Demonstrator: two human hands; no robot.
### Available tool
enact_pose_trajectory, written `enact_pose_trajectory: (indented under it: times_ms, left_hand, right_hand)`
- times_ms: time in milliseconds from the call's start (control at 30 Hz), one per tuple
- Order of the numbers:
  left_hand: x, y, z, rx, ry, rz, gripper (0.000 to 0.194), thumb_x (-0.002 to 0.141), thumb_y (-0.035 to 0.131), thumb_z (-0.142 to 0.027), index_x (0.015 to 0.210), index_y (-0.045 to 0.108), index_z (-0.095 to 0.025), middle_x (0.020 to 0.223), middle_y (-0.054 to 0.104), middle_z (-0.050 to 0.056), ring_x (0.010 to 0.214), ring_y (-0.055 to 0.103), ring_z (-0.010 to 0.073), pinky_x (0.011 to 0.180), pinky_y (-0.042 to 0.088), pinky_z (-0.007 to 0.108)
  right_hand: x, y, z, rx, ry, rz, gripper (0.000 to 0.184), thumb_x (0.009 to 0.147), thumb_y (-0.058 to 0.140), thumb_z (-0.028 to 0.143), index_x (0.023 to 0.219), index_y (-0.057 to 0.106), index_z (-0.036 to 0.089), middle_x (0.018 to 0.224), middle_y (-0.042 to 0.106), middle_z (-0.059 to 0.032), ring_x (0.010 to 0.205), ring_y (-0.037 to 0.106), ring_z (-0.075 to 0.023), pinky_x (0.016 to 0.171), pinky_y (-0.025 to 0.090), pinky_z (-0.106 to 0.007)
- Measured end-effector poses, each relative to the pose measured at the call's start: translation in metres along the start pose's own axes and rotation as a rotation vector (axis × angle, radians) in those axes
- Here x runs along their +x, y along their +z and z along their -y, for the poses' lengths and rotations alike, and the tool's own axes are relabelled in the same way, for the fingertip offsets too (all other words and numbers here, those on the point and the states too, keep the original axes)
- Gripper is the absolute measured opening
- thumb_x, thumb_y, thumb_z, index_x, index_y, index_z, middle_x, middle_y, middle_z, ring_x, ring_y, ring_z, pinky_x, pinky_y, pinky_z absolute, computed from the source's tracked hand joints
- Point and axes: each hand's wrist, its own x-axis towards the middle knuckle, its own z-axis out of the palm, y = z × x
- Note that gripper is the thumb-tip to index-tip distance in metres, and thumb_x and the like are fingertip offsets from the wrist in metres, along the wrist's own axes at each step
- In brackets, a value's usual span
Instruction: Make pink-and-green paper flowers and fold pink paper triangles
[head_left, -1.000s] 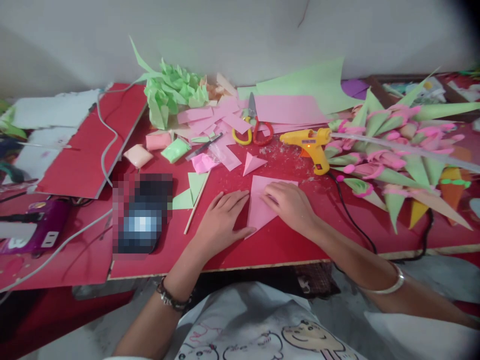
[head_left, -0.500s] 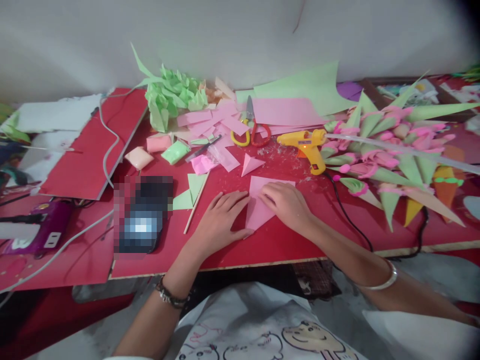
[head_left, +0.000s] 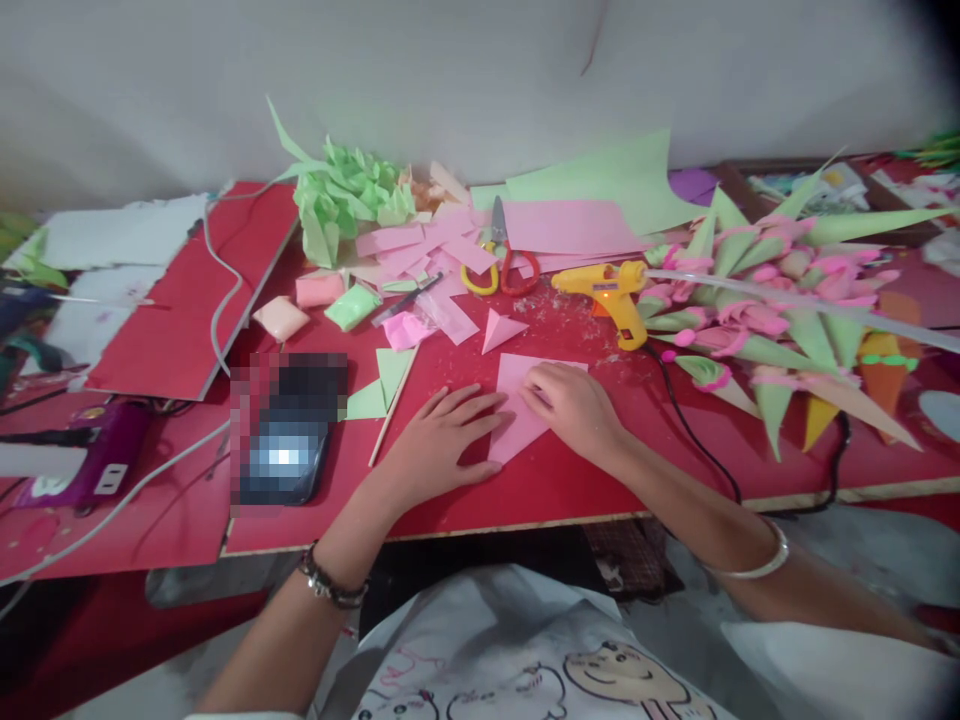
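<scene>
A pink paper (head_left: pixel 517 432) lies flat on the red tabletop in front of me. My left hand (head_left: pixel 439 440) rests palm down at its left edge, fingers spread and their tips on the paper. Over the paper's right part, my right hand (head_left: pixel 576 405) is curled, fingers bent together against the sheet; its fingertips are partly hidden. Just above the sheet sits a small folded pink paper cone (head_left: pixel 501 330). Left of my left hand are a thin wooden stick (head_left: pixel 393 405) and folded green paper pieces (head_left: pixel 367 400).
A yellow glue gun (head_left: pixel 609 290) lies right of centre, beside a heap of pink and green paper flowers (head_left: pixel 757 290). Scissors (head_left: pixel 498 250) rest on pink scraps behind. A phone (head_left: pixel 289 430), blurred out, lies left, near clay packets (head_left: pixel 352 308) and a white cable (head_left: pixel 217 310).
My left hand has shifted slightly, its thumb drawn back a little along the paper's lower edge. My right hand stays curled on the paper. The view has moved slightly.
</scene>
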Motion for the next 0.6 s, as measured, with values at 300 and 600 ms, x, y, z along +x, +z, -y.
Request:
enact_pose_trajectory:
  times_ms: [300,600]
  left_hand:
    - [0.001,-0.007,0.006,-0.03,0.039,0.081,0.06,0.077,0.043,-0.054,0.131,0.029,-0.031,0.141,0.024,-0.004,0.13,0.016,0.0198,0.106,0.014,0.038]
    - [0.001,-0.007,0.009,-0.071,0.031,0.109,0.066,0.075,0.047,-0.052,0.133,0.024,-0.03,0.142,0.024,-0.003,0.13,0.016,0.0189,0.106,0.013,0.039]
  right_hand:
    - [-0.027,-0.016,0.013,-0.089,-0.177,-0.099,0.026,0.08,0.046,0.02,0.101,0.059,0.024,0.106,0.049,-0.0093,0.097,0.04,-0.0237,0.084,0.032,-0.039]
    - [-0.055,-0.026,0.027,0.049,-0.358,0.15,0.031,0.081,0.045,0.026,0.109,0.057,0.034,0.12,0.045,-0.0074,0.109,0.036,-0.0242,0.094,0.024,-0.048]
